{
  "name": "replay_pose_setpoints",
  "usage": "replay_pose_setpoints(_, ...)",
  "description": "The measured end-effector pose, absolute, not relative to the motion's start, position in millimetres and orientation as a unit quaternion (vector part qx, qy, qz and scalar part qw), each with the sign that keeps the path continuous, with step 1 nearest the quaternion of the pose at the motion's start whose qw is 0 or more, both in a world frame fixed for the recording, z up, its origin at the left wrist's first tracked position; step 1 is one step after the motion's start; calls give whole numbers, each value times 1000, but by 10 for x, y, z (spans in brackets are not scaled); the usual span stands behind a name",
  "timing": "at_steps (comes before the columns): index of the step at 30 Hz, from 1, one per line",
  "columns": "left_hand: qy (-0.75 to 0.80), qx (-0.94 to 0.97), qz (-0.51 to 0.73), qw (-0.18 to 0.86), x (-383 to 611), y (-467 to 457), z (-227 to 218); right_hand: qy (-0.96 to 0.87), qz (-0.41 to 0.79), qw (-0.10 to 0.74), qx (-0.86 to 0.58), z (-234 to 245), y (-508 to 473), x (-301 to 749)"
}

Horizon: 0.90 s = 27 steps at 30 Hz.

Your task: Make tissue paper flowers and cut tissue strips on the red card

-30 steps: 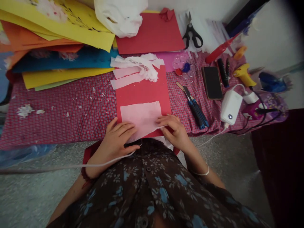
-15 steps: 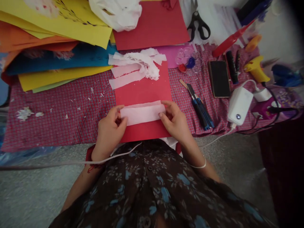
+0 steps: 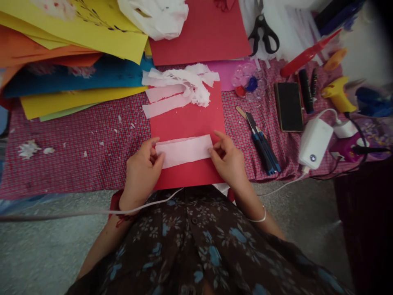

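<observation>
A white strip of thin tissue-like paper (image 3: pixel 184 151), folded lengthwise in layers, lies over a red sheet (image 3: pixel 187 125) at the table's near edge. My left hand (image 3: pixel 143 170) pinches its left end between thumb and fingers. At the right end, my right hand (image 3: pixel 229 159) has its thumb and a bent finger on the strip's edge, while the index finger is raised off it. Farther back on the red sheet sits a loose bunch of torn white paper strips (image 3: pixel 184 84), some crumpled.
Stacked coloured sheets (image 3: pixel 86 96) cover the back left. To the right lie cutters (image 3: pixel 262 143), a phone (image 3: pixel 288 106), a white power bank (image 3: pixel 316 143) with cables, a yellow glue gun (image 3: pixel 339 94) and black scissors (image 3: pixel 263 35). Paper scraps (image 3: pixel 29 149) dot the checked cloth (image 3: pixel 70 168).
The strip's layers, offset along the top before, now lie nearly even. My right index finger has lifted from its upper corner. The whole view has shifted slightly.
</observation>
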<state>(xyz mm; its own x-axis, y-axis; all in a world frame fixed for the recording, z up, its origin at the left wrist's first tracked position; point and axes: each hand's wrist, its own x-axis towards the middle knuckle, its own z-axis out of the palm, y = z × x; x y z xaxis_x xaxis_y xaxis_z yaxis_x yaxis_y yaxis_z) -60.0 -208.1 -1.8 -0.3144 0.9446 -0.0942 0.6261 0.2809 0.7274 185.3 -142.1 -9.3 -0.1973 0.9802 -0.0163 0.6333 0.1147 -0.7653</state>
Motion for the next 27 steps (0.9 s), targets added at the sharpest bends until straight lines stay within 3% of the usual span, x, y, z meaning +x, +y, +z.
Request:
replay_pose_setpoints(19,761,587,198,193,-601,-2000,110,-703,293,237,-603,-112,-1394,1785)
replay_pose_setpoints(23,704,663,217,135,-624,-1929,294,-707,305,253,-586,-79,-1387,1795)
replay_pose_setpoints(27,586,768,195,170,-503,-1687,422,-710,318,269,-568,-53,-1392,1820)
